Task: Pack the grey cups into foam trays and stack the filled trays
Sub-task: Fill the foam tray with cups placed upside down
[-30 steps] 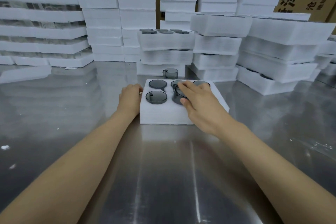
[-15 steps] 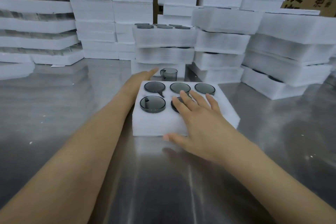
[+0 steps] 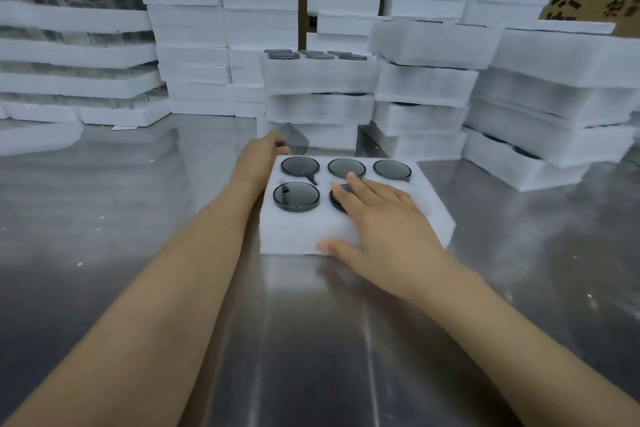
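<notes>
Shiny surface [image 3: 121, 218], tray [image 3: 294, 236] nearly full.
My left fingers [image 3: 282, 149] hold the last cup [image 3: 296, 139] at eleven o'clock, right fingers [image 3: 360, 185] flat; I'd drop it in next.

1 foam tray [image 3: 298, 236] in front of me, 5 grey cups [image 3: 296, 196] seated in it, 1 loose cup [image 3: 295, 140], blurred, in my left hand [image 3: 259, 156]. Behind, middle stack [image 3: 318, 76]: 3 trays.
</notes>
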